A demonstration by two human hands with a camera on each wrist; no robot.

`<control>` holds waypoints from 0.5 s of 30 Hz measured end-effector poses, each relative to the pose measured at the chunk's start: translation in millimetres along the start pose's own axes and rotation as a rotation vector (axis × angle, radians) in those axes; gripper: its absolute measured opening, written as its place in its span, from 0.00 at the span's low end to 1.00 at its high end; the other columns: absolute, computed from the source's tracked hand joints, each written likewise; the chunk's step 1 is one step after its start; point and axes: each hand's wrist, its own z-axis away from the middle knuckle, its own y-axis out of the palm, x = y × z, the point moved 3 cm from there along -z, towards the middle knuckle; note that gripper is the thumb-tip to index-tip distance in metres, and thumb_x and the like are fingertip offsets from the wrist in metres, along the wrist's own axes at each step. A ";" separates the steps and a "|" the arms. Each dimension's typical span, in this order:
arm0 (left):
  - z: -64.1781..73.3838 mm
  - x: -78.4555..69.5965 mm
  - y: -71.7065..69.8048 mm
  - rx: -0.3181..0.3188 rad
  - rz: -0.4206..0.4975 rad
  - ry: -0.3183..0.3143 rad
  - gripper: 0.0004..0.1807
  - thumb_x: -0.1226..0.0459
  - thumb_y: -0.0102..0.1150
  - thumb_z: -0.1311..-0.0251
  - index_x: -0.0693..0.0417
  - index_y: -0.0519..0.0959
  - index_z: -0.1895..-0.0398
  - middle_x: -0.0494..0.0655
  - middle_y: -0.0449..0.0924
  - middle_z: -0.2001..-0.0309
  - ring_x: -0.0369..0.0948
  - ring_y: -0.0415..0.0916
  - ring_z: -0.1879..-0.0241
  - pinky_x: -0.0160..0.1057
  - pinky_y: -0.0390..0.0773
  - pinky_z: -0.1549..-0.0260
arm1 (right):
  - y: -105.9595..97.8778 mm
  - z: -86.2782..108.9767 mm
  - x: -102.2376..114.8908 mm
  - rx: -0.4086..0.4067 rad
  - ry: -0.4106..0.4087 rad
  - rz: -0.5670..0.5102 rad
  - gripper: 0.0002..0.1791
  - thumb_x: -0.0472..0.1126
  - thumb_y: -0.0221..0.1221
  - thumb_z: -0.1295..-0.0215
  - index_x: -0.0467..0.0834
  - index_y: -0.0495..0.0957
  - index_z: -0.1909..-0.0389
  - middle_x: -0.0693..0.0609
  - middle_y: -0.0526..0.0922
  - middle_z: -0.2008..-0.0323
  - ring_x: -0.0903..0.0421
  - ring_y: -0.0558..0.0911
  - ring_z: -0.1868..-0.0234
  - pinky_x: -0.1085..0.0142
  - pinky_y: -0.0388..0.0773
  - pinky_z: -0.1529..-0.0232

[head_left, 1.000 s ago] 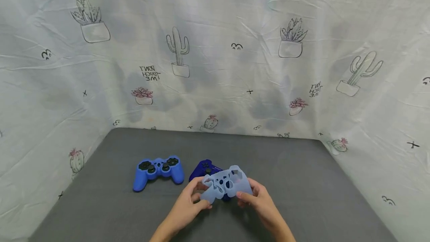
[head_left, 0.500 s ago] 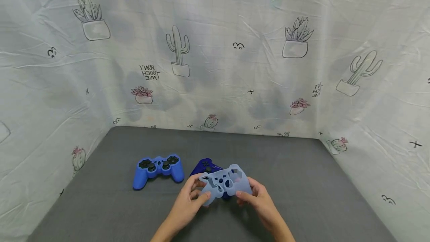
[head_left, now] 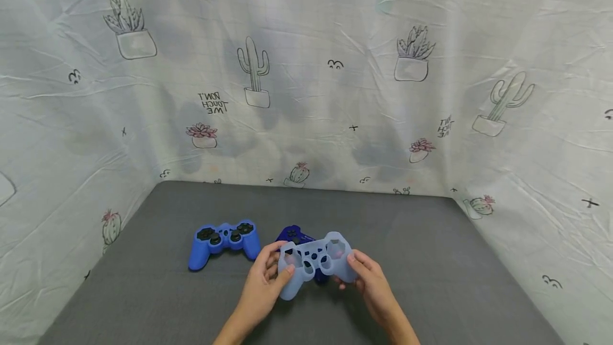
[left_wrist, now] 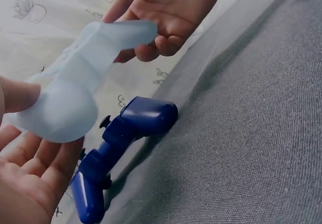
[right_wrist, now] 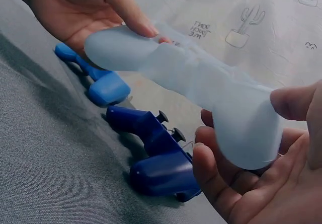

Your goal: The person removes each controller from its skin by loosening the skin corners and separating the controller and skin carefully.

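Observation:
A pale, translucent silicone controller cover (head_left: 313, 255) is held up between both hands, its button and stick holes facing up. My left hand (head_left: 261, 286) grips its left handle, thumb on top and fingers behind. The right hand (head_left: 375, 289) pinches the other handle, the thumb on its upper face. Behind and below the cover lies a dark blue game controller (head_left: 292, 234), partly hidden in the head view; in the left wrist view the dark blue controller (left_wrist: 146, 116) rests on the cloth apart from the cover. The cover (right_wrist: 246, 123) looks empty in the right wrist view.
A second game controller in a bright blue cover (head_left: 225, 241) lies on the grey cloth-covered table (head_left: 407, 238), left of the hands. White curtains (head_left: 306, 95) printed with cacti stand around the back and sides.
The left side of the cover, folded inward a second ago, has spread flat, and my left hand has shifted slightly left with it. The right hand keeps its hold. Both controllers stay put.

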 end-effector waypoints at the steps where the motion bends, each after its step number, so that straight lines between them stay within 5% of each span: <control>1: -0.3 0.3 -0.9 -0.016 0.007 -0.006 0.30 0.66 0.65 0.37 0.57 0.66 0.34 0.58 0.77 0.50 0.48 0.78 0.54 0.39 0.79 0.59 | 0.2 0.2 0.2 0.001 -0.002 0.009 0.20 0.43 0.48 0.22 0.27 0.70 0.48 0.40 0.77 0.57 0.45 0.80 0.62 0.61 0.79 0.62; 6: -1.6 -2.0 -6.2 -0.061 0.129 -0.033 0.36 0.68 0.68 0.40 0.56 0.61 0.31 0.59 0.76 0.47 0.49 0.78 0.51 0.40 0.79 0.57 | 1.4 1.3 0.8 -0.034 0.020 0.084 0.20 0.41 0.51 0.23 0.26 0.71 0.47 0.44 0.76 0.59 0.53 0.75 0.61 0.63 0.74 0.58; 10: -2.3 -5.4 -8.9 -0.033 0.232 -0.021 0.36 0.73 0.66 0.40 0.62 0.61 0.30 0.60 0.74 0.42 0.50 0.76 0.47 0.40 0.78 0.53 | 2.0 2.3 1.4 -0.075 0.047 0.125 0.20 0.42 0.53 0.25 0.28 0.73 0.47 0.45 0.76 0.60 0.53 0.74 0.60 0.62 0.71 0.58; 15: -2.8 -5.4 -10.1 -0.070 0.191 0.001 0.29 0.71 0.67 0.40 0.63 0.70 0.36 0.58 0.76 0.42 0.48 0.76 0.45 0.37 0.77 0.51 | 1.2 2.0 1.8 -0.106 0.038 0.127 0.17 0.40 0.56 0.27 0.29 0.74 0.49 0.44 0.79 0.60 0.51 0.76 0.58 0.59 0.73 0.55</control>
